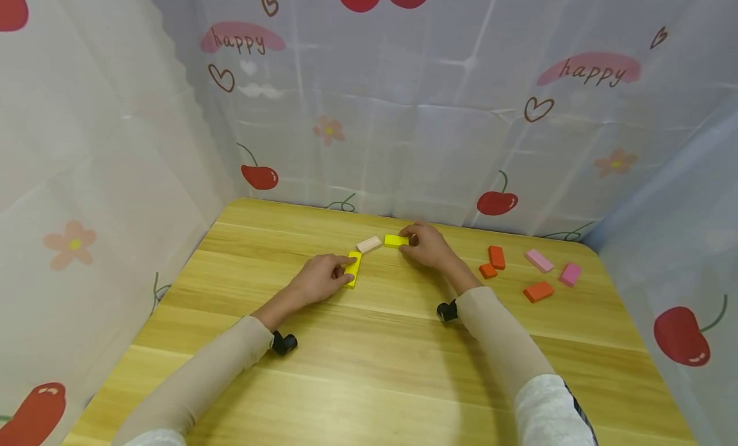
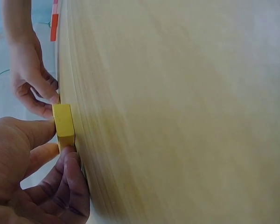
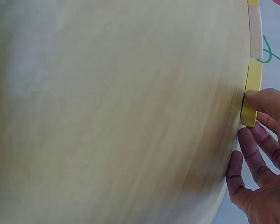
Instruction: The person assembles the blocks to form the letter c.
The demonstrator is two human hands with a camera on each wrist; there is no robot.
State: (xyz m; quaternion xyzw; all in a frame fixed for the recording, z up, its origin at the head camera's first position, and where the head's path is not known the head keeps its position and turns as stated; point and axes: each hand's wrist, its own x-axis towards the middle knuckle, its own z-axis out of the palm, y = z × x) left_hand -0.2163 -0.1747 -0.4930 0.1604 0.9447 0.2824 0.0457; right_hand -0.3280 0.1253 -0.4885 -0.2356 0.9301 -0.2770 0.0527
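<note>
Head view: my left hand (image 1: 319,278) pinches a yellow rectangular wooden-looking block (image 1: 354,268) on the wood-grain table (image 1: 346,363); my right hand (image 1: 428,245) pinches a matching yellow block (image 1: 393,241), with a pale oblong wooden-looking block (image 1: 369,244) between. I judge a sideways nudge on release could skew the row.

Left wrist: yellow, flat-faced, crisp-edged.

Right wrist: its match looks smooth.

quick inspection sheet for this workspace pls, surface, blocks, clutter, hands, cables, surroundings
Surface: wood-grain table, glare in the near part
Job's things: left yellow block, pale block, right yellow block, forming a bent line
Clutter: three orange blocks and two pink blocks, off to the right
Left hand: pinches the left yellow block
Right hand: pinches the right yellow block
Cables: nothing seen
Surroundings: curtains printed with cherries, hearts, flowers
</note>
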